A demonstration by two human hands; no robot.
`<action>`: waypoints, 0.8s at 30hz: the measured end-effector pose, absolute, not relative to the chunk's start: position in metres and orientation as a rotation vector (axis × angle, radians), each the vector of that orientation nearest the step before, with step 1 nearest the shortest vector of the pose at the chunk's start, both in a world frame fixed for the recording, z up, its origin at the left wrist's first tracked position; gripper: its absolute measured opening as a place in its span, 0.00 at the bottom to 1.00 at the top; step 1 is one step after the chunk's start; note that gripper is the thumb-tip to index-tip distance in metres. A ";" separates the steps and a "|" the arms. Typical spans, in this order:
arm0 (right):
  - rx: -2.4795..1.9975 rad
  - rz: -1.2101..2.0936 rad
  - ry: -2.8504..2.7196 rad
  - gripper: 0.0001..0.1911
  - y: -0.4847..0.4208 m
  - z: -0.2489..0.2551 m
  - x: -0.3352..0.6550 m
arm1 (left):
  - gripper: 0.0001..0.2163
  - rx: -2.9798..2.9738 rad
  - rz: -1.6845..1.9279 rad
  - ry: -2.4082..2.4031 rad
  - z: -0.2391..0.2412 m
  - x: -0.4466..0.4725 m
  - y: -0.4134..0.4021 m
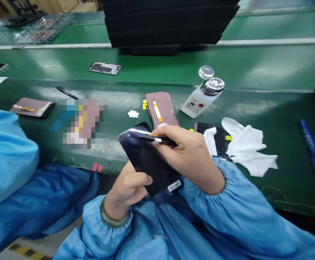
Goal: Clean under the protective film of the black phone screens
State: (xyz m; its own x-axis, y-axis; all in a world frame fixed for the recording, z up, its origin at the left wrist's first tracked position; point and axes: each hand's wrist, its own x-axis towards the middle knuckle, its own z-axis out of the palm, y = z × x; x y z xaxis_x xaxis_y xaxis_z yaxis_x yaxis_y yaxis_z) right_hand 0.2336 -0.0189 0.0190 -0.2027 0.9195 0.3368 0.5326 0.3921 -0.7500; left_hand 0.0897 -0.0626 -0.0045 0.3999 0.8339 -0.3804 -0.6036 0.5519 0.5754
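My left hand (130, 184) is closed on a dark, glossy phone screen (150, 164), its thumb lying over the near left edge. The screen is tilted above my lap and carries a small white label (174, 186) at its lower corner. In my right hand (186, 153) is a slim black tool (168, 141) with a pale part near its front. Its tip points at the upper part of the screen; whether it touches the glass I cannot tell. Just beyond lies a stack of pinkish phone screens (164, 104) with an orange flex cable (157, 111) on top.
A white dispenser bottle (200, 99) with its metal lid open stands behind my right hand. White cloths (248, 144) lie at right, near a blue marker (313, 148). At left are a pen (66, 92), more screens (34, 107) and a co-worker's blue sleeve (8, 151). A phone frame (105, 68) lies farther back.
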 end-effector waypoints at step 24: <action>-1.281 0.502 -1.677 0.04 0.002 0.026 0.238 | 0.22 0.369 1.063 0.798 -0.009 0.071 -0.059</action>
State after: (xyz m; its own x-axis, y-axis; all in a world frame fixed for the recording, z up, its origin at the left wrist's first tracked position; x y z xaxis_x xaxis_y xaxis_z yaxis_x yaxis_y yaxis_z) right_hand 0.2384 0.0021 0.0263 -0.0183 0.9050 0.4251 0.5221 0.3713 -0.7679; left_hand 0.0712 -0.0586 -0.0092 0.2482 0.8818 -0.4011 -0.6310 0.4613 0.6238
